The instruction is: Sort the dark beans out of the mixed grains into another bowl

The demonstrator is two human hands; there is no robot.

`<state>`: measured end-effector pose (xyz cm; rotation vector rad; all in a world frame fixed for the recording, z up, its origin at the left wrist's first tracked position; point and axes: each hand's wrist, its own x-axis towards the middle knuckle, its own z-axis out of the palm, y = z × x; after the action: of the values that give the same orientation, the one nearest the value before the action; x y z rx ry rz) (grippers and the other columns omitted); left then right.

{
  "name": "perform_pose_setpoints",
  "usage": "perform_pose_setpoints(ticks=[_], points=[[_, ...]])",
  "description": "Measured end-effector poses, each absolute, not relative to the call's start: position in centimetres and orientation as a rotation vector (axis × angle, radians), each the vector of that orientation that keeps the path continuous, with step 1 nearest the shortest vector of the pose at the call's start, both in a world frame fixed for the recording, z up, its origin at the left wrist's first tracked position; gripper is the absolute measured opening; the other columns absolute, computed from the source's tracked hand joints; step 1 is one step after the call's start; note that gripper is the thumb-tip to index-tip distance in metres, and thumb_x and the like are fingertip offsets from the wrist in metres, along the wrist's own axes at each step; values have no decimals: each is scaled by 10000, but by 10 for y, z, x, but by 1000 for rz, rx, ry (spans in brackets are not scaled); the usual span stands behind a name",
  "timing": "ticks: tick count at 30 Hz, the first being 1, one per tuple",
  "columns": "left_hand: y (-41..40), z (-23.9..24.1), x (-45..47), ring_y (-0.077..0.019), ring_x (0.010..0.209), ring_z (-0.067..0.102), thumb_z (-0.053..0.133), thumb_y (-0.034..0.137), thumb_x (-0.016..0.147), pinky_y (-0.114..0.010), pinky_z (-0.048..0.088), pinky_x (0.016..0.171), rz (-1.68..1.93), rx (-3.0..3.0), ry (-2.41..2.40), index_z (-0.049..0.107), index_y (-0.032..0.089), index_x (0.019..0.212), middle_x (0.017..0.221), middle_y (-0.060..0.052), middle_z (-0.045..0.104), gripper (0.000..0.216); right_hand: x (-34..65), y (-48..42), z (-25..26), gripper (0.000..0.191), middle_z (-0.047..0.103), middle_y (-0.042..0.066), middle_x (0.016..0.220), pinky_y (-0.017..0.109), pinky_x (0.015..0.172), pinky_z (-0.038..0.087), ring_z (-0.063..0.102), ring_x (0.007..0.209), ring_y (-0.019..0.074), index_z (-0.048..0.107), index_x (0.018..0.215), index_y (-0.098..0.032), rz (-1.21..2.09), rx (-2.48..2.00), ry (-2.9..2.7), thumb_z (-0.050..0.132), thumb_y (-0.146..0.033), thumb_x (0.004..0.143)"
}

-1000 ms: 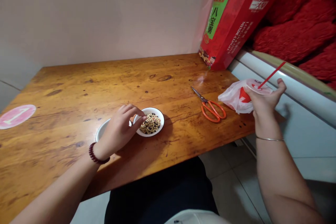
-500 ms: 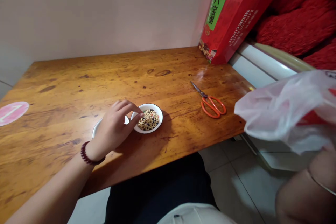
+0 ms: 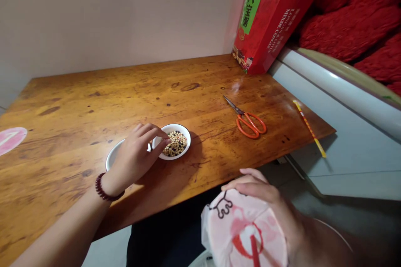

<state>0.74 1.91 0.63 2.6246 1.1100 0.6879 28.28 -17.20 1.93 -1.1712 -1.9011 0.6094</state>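
Observation:
My left hand (image 3: 138,150), wearing a dark red bead bracelet (image 3: 105,188), hovers over the rim of a white bowl (image 3: 187,147). Its thumb and forefinger pinch together above small cream and black bean-like pieces (image 3: 176,145); whatever lies between the fingertips is too small to make out. Behind that hand, a second white bowl (image 3: 112,156) is mostly hidden. At the lower right, my right hand (image 3: 269,198) grips a drink cup with a round pink printed lid (image 3: 225,229). A red straw (image 3: 254,250) stands up from the lid, and clear plastic wraps the side.
Orange-handled scissors (image 3: 250,125) lie on the wooden table (image 3: 131,91) right of the bowls. A thin yellow-and-red strip (image 3: 308,127) crosses the table's right edge. The red congee box (image 3: 269,21) stands at the back right, beside red fluffy cloth (image 3: 351,29).
My right hand has swung left and down with the cup, so its lid faces up and the yellow strip shows. My left hand stays at the bowl. The view has shifted slightly right.

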Motion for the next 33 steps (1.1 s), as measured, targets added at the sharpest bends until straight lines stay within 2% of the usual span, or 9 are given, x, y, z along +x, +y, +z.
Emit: perform_pose_setpoints(ticks=[5,9,15,17,21,23,26,29,33], points=[[19,6,8,-183,816,535,558,339,956,-331,430,733,679,2619,1110,651,234,935,934,-31,635,142,268,-160,37,894,701,80,1173,443,1144,384,688,1082,272,297,1447,-271,593,-970,-2025,780,-356,700],[19,6,7,-183,821,533,560,345,954,-323,437,726,686,2609,1121,656,231,935,937,-35,635,150,267,-152,35,853,682,81,1196,442,1173,345,672,1112,261,308,1423,-271,589,-1004,-1990,743,-211,691],[19,5,7,-182,816,524,562,337,956,-320,436,727,690,2634,1109,648,228,947,938,-36,629,139,281,-148,37,1012,613,139,1278,414,1180,368,595,1249,310,263,1431,-228,615,-1003,-2047,839,-444,627],[19,5,8,-185,820,523,566,335,954,-317,434,722,695,2635,1103,644,230,945,934,-34,628,131,282,-150,38,1049,603,138,1305,423,1198,342,590,1255,316,251,1441,-234,633,-983,-2042,852,-439,606],[20,5,7,-189,834,533,565,338,954,-314,433,727,674,2640,1103,644,235,950,946,-33,627,130,276,-153,36,906,644,90,1266,434,1232,262,624,1218,266,280,1436,-266,668,-939,-1987,793,-278,689],[19,5,6,-190,837,538,562,340,955,-315,432,732,669,2646,1105,646,235,947,947,-33,629,134,274,-151,34,890,661,75,1250,445,1227,264,633,1210,256,278,1439,-281,681,-893,-2004,774,-237,701],[19,7,6,-189,821,535,563,335,953,-318,431,729,691,2654,1095,650,234,941,938,-32,634,133,274,-145,34,906,666,73,1252,446,1209,302,646,1193,253,258,1454,-299,672,-824,-2052,768,-232,707],[18,8,7,-187,807,528,559,330,955,-323,432,726,707,2652,1086,650,233,937,929,-32,635,134,274,-141,37,830,673,54,1247,446,1197,323,669,1152,236,269,1438,-339,662,-782,-2061,726,-248,751],[18,8,9,-192,810,523,560,335,953,-332,433,725,711,2644,1094,651,239,939,929,-34,630,132,273,-138,45,773,675,88,1236,426,1206,290,665,1158,225,307,1415,-255,645,-735,-2090,723,-321,767]])
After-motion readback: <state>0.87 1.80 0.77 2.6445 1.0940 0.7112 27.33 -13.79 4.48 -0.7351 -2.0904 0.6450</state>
